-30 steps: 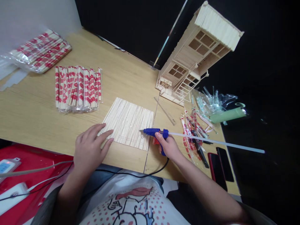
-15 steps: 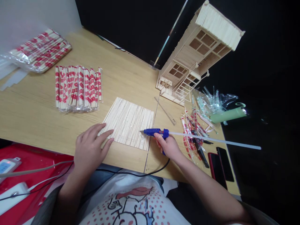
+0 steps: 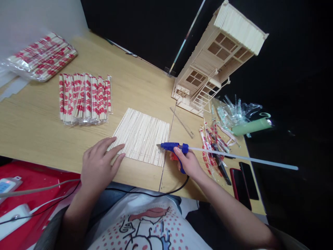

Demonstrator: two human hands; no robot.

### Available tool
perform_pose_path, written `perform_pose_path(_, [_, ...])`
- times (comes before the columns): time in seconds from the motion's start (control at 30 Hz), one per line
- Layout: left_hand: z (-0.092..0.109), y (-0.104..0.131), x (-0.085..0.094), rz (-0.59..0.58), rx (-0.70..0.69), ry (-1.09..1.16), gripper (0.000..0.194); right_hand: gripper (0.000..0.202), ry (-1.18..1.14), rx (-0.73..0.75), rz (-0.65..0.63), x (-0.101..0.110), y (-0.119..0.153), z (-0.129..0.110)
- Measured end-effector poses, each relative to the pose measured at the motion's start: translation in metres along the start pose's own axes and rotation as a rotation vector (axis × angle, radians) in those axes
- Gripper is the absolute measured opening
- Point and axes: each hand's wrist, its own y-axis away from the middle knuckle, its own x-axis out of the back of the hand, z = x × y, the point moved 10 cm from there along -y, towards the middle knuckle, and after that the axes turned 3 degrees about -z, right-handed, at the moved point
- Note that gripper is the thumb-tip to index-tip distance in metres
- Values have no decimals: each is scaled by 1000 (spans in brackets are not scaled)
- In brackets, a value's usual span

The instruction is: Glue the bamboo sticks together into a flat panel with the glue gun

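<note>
A flat panel of pale wooden sticks (image 3: 140, 135), laid side by side, lies on the table in front of me. My left hand (image 3: 100, 161) rests at its left edge, fingers stretched out and slightly apart, holding nothing. My right hand (image 3: 188, 161) is wrapped round a blue hot glue gun (image 3: 173, 147), its fingers by the orange-red trigger. The nozzle points left, over the right part of the panel; whether it touches the sticks I cannot tell. A long translucent glue stick (image 3: 244, 158) juts from the gun's rear, and a black cord (image 3: 156, 195) hangs from its handle.
A wooden stick model house (image 3: 205, 73) stands at the back right. Wrapped chopsticks (image 3: 84, 99) and a fuller pack (image 3: 43, 57) lie left. A clear ruler (image 3: 182, 122), torn wrappers (image 3: 210, 149), a green bottle (image 3: 251, 126) and two phones (image 3: 239, 185) are on the right.
The glue gun has shifted very slightly right against the panel, and its glue stick's far end sits a little lower. The left hand keeps its place by the panel. The whole view drifts slightly left.
</note>
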Motion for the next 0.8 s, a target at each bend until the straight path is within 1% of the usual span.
perform_pose_path(0.23, [1,-1,1,6,-9,-12,25,60,29,36,9,0,-2,0])
perform_pose_path(0.37, [1,-1,0,1,-5,-13,26,58,38,9,40,1,-2,0])
perform_pose_path(0.5, [1,-1,1,10,-7,-5,25,59,13,-48,53,1,0,7])
perform_pose_path(0.67, [0,0,0,-2,-7,-4,26,59,81,-11,107,11,3,6])
perform_pose_path(0.8, [0,-1,-1,-2,-8,-6,25,60,49,-42,75,12,6,8])
